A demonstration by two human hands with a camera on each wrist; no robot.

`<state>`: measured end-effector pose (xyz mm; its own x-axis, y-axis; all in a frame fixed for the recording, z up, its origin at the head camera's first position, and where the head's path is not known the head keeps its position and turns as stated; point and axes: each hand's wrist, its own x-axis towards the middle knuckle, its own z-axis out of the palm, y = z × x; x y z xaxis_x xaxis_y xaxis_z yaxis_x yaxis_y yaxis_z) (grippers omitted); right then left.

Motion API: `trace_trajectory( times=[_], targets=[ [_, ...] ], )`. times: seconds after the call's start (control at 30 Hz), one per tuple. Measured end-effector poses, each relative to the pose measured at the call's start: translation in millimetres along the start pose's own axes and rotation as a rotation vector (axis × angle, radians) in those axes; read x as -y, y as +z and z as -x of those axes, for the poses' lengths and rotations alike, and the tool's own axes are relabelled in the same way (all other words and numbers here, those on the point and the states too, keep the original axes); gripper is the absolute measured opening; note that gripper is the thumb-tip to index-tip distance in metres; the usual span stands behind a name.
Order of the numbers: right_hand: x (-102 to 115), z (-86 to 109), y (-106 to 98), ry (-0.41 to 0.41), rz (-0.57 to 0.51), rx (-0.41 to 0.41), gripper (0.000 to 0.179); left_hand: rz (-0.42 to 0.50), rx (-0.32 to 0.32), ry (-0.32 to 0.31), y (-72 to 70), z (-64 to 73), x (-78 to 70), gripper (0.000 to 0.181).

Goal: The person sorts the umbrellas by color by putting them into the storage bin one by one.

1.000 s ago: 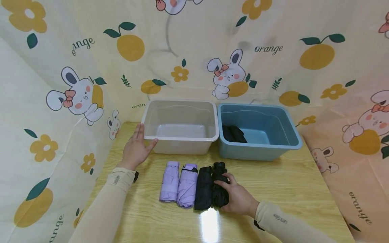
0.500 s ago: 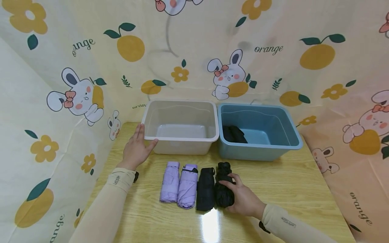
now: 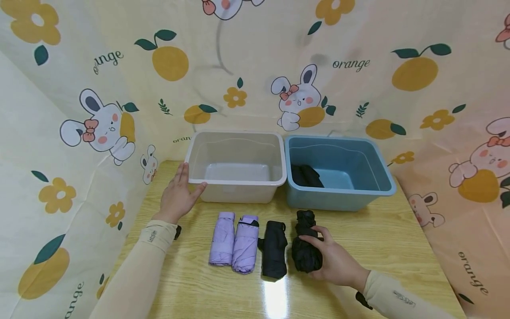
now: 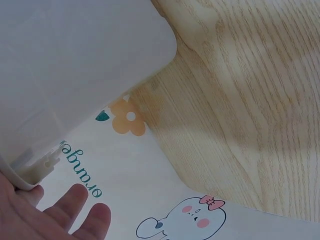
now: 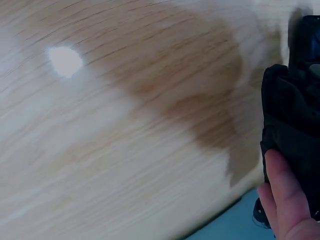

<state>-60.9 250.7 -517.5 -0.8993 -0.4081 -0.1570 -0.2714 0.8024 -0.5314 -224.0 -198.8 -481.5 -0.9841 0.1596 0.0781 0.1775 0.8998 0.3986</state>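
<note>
My right hand (image 3: pixel 338 261) grips a bunched black folding umbrella (image 3: pixel 306 248) from its right side; in the right wrist view its fingers lie along the dark cloth (image 5: pixel 295 130). Just left of it lies another black folding umbrella (image 3: pixel 274 250), with a gap between the two. Farther left are two lilac folding umbrellas, one (image 3: pixel 245 244) beside the other (image 3: pixel 222 239). With fingers extended, my left hand (image 3: pixel 177 197) touches the front left corner of a beige bin (image 3: pixel 239 192). The left wrist view shows the hand (image 4: pixel 65 215) at the bin's rim.
Right of the beige bin stands a blue bin (image 3: pixel 338 201), with a black bundle (image 3: pixel 307 176) inside at its left. Both stand at the back of the wooden table (image 3: pixel 199 292). A printed cloth (image 3: pixel 247 57) hangs behind and along both sides.
My right hand has moved right with the bunched black umbrella, away from the others. The other black umbrella has shifted slightly right, off the lilac pair. My left hand has stayed put.
</note>
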Motion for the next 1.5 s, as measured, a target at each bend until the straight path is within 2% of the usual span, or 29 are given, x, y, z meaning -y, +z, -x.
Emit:
trace_trajectory(
  times=[0.2,0.37,0.6,0.83,1.0,1.13,1.33,1.5],
  targets=[
    [4.5,7.9,-19.9,-0.04,0.036,-0.012,0.095,0.003,-0.005,0.001,-1.4,0.2,0.9,0.095],
    [12.7,17.0,-44.9,-0.09,0.06,-0.013,0.095,0.0,0.004,0.007,-2.5,0.7,-0.7,0.093],
    [32.9,25.8,-95.4,-0.166,0.099,-0.048,0.096,-0.005,0.01,-0.004,-2.2,0.0,-1.2,0.093],
    [38.9,26.4,-146.6,-0.275,0.209,-0.156,0.1,-0.007,0.009,-0.007,-1.5,-0.4,-0.3,0.094],
    [42.1,25.5,-180.1,-0.279,0.265,-0.182,0.101,-0.009,0.008,-0.005,0.7,-0.4,1.2,0.094],
    [40.6,18.7,-205.4,-0.272,0.325,-0.215,0.103,-0.012,-0.002,0.0,2.6,-2.1,2.9,0.095],
    [28.2,0.4,-235.0,-0.314,0.369,-0.295,0.103,-0.01,-0.02,0.008,2.0,-2.1,2.7,0.094],
    [19.9,-14.3,-252.0,-0.287,0.377,-0.285,0.103,-0.013,-0.02,0.012,1.0,0.5,1.4,0.094]
  ],
)
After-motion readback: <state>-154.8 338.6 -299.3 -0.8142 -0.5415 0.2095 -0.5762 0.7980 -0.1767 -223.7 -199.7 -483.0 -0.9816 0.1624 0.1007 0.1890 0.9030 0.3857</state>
